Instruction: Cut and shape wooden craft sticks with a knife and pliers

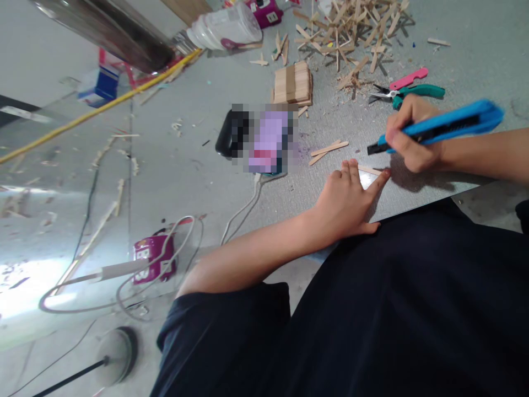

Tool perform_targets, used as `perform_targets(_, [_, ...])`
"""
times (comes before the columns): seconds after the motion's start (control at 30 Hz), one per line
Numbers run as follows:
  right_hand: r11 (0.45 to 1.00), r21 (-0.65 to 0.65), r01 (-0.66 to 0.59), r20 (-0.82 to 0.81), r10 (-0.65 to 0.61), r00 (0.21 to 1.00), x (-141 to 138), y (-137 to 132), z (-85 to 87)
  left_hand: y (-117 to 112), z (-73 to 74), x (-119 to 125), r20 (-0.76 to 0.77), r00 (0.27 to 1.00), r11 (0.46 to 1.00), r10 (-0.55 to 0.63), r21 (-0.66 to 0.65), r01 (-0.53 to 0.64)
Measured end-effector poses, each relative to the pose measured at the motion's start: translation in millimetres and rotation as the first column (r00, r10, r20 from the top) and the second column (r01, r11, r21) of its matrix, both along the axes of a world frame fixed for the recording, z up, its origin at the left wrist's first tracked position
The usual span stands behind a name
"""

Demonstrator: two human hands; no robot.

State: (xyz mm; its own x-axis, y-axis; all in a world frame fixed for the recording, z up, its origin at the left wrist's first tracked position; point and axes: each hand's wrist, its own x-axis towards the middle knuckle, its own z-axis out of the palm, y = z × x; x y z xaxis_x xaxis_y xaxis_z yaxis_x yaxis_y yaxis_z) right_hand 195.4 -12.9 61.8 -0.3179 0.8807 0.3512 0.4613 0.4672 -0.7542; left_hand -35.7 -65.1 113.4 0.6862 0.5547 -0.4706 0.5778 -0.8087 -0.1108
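My left hand (345,193) presses a wooden craft stick (369,170) flat to the table with its fingertips, fingers spread toward both ends of the stick. Parts of the stick are hidden under the fingers. In my right hand (413,135), closed fingers grip a blue utility knife (454,122). Its black front end points left, just above the table and beyond the pinned stick; I cannot make out the blade. Two loose craft sticks (329,149) lie crossed to the left of the knife's tip.
Behind my right hand lie green-handled pliers (421,91) and a pink tool (409,79). A banded stack of craft sticks (292,84) sits near a heap of stick pieces (347,33). Further left are a black case (226,138), a phone (270,135) and its white cable (243,207).
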Motion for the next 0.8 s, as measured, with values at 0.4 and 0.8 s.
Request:
perform_targets(0.4, [0.988,0.025,-0.150,0.142,0.145,0.979,1,5,-4.3,-2,-3.6,-3,-0.018,0.999,0.999,0.040,-0.012,-0.040])
perform_targets(0.8, [0.996,-0.035,-0.080,0.248,0.086,0.965,12,4,-15.5,-2,-1.1,-3,0.009,0.998,0.998,0.056,-0.037,-0.056])
